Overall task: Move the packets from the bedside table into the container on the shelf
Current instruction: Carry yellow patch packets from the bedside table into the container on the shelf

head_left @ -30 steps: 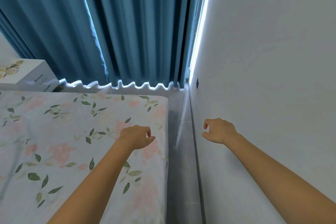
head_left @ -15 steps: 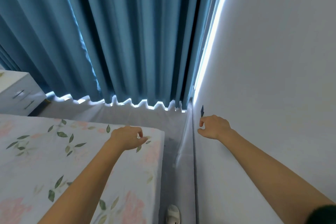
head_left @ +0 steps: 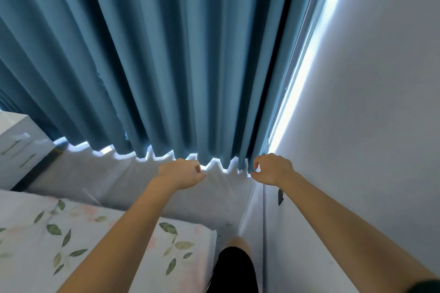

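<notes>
Both hands have travelled up the view toward the curtain hem since a second ago, and the bed that filled the lower left then has slid down to a strip at 7 o'clock, so the head has lifted and the person has stepped forward along the gap beside the wall. No packets can be seen, nor the container or the shelf; the bedside table (head_left: 20,145), white with two drawer handles, sits at 9 o'clock, cut by the frame edge, and whatever lies on its top is out of sight. My reading is that this is a walk toward that table with the first pick-up not yet begun, though the heading is hard to tell.

The left hand (head_left: 181,173) hangs near the centre with fingers loosely curled, grasping nothing. The right hand (head_left: 271,169), at about 3 o'clock from it and near the wall, is likewise loosely curled and empty; its fingertips sit just in front of the curtain's last fold, and I cannot tell whether they touch it.

Outward from there: the blue pleated curtain (head_left: 166,54) fills the upper half, daylight showing under its zigzag hem and down its right edge. The leaf-and-flower bed sheet (head_left: 71,245) lies at 7 o'clock, the grey wall (head_left: 369,126) at 3 o'clock with a small dark mark (head_left: 281,196) low on it.

No brand, label or writing is readable anywhere
</notes>
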### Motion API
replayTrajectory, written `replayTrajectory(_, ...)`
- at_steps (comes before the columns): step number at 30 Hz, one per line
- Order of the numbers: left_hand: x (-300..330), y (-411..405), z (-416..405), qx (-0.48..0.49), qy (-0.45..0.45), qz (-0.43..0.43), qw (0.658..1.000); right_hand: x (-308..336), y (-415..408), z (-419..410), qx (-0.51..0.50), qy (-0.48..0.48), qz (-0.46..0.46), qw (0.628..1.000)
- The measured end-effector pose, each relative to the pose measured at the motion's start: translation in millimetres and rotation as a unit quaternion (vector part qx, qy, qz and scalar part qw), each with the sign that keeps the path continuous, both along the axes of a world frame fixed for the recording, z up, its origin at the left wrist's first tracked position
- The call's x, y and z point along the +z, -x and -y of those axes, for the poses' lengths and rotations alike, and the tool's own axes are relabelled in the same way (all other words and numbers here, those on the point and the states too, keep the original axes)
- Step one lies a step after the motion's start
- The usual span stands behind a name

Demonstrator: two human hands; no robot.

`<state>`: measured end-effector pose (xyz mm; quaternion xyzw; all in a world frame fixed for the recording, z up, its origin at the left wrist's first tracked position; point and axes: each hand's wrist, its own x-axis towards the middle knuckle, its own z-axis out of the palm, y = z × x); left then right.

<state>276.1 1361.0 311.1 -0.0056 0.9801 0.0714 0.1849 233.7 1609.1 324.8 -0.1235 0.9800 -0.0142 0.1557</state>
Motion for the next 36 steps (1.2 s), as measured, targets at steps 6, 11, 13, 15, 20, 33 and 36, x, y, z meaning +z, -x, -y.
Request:
replayTrajectory(6, -27, 130, 41, 0.076, -0.055, -0.008, 0.996, -14, 154, 9, 0.006, -0.016, 0.016, 1.0)
replayTrajectory(11, -31, 241, 90, 0.151, -0.063, -0.004, 0.986, -14, 301, 61, 0.05, -0.039, 0.011, 0.998)
replayTrajectory(13, -20, 273, 112, 0.169, -0.051, -0.004, 0.984, -7, 345, 95, 0.084, -0.034, 0.014, 0.996)
replayTrajectory(15, -13, 299, 139, 0.191, -0.035, 0.001, 0.981, 0, 378, 133, 0.124, -0.031, 0.023, 0.991)
replayTrajectory(20, -9, 332, 217, 0.265, -0.023, 0.009, 0.964, 3, 444, 245, 0.236, -0.025, 0.019, 0.971)
replayTrajectory(33, -12, 367, 454, 0.45, 0.017, 0.051, 0.892, -11, 560, 597, 0.477, -0.004, 0.005, 0.879)
replayTrajectory(36, -7, 361, 505, 0.488, 0.02, 0.048, 0.871, -9, 564, 677, 0.516, -0.009, 0.012, 0.856)
